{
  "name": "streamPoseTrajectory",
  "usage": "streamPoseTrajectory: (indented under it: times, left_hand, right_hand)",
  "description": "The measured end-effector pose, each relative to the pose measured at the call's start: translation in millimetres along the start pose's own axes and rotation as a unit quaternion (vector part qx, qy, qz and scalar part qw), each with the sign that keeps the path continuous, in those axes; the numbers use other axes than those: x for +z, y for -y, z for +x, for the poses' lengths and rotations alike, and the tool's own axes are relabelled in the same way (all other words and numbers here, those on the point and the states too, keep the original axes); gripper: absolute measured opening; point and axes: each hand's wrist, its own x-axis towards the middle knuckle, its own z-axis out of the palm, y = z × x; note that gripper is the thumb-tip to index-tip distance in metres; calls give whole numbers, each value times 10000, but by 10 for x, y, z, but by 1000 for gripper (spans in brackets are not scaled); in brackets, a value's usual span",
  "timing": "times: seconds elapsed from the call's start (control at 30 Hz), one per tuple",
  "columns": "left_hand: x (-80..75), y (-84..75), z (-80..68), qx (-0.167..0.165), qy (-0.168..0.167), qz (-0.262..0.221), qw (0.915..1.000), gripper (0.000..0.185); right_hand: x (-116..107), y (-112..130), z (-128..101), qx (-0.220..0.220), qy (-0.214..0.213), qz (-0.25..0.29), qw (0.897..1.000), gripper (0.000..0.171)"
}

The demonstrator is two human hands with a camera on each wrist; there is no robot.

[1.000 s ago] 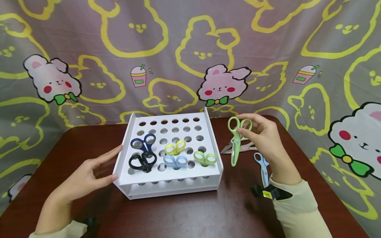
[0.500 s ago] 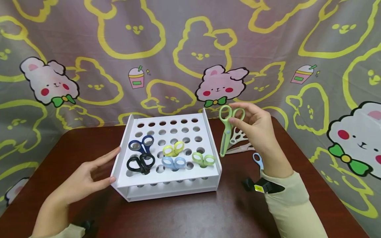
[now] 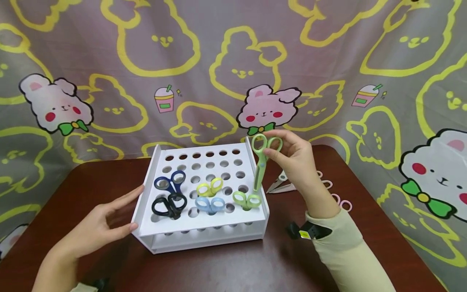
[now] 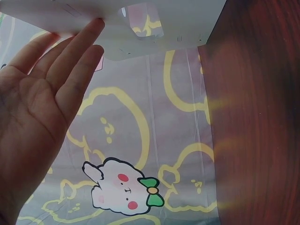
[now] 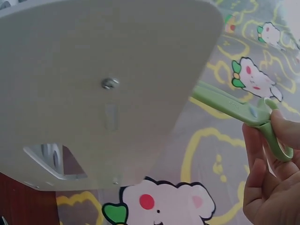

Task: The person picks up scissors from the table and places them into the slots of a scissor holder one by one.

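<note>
1. While the left hand lay nearest, its fingers were stretched flat and relaxed, the fingertips set against the left wall of the white rack; nothing was held.
2. On the perforated rack top, black scissors, dark blue scissors, light blue scissors, yellow scissors and pale green scissors were seen standing in holes.
3. Above the rack's right edge, green scissors were pinched by their handle loops in the right hand, blades pointed down.
4. Behind that hand, further scissors were left lying on the brown table.
5. Farthest back, a cartoon-rabbit cloth was hung.
</note>
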Motion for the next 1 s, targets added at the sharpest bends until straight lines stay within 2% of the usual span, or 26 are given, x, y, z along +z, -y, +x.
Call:
streamPoseTrajectory:
  times: [0.13, 0.33, 0.63, 1.0]
  left_hand:
    - [7, 9, -14, 23, 2, -23, 10000, 83]
    - [-3, 6, -2, -43, -1, 47, 10000, 84]
    - [-1, 9, 4, -41, 5, 4, 10000, 84]
    - [-7, -17, 13, -31, 17, -32, 10000, 84]
  right_hand:
    - [61, -52, 3, -64, 100, 146, 9998, 36]
    - [122, -127, 10, -390, 234, 226, 9987, 36]
    - [207, -228, 2, -950, 378, -164, 9946, 34]
    - [245, -390, -75, -1049, 626, -650, 9904, 32]
